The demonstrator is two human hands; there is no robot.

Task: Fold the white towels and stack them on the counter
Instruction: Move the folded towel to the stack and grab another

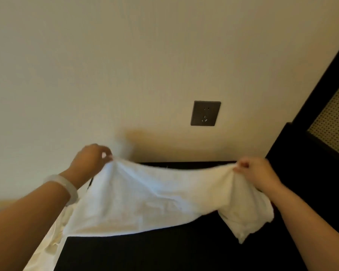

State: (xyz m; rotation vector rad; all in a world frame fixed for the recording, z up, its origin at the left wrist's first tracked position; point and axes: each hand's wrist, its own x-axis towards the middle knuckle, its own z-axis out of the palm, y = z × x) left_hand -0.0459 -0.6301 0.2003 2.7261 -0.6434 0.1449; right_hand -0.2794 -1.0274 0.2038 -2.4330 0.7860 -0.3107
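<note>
Had the white towel (145, 196) stretched out above the dark table (164, 255). Left hand (90, 159) pinched one top corner, right hand (256, 173) gripped the other end. Hands were well apart, by my read to tension the top edge before folding. Right end hung bunched, not squared yet.
</note>
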